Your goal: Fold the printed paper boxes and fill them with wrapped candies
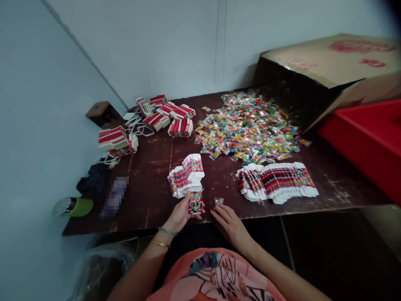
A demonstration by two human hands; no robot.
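Note:
My left hand [184, 211] is closed round a small printed carton [195, 203], red and black with colourful dots, held upright at the table's front edge. Just to its right, my right hand [230, 223] lies with fingers stretched out, their tips touching a small clear candy packet [218, 201] on the table; its thumb is hidden. Behind the left hand, a fanned stack of flat cartons [187, 174] rests on the tabletop. Longer rows of the same flat cartons [282, 182] lie to the right of my right hand.
A wide heap of candy packets [247, 127] covers the back middle of the dark table [150, 179]. Bundled cartons [156, 121] and white bands [138, 125] sit back left. A green cup [79, 207] stands left. Right are a cardboard box [332, 62] and red bin [360, 138].

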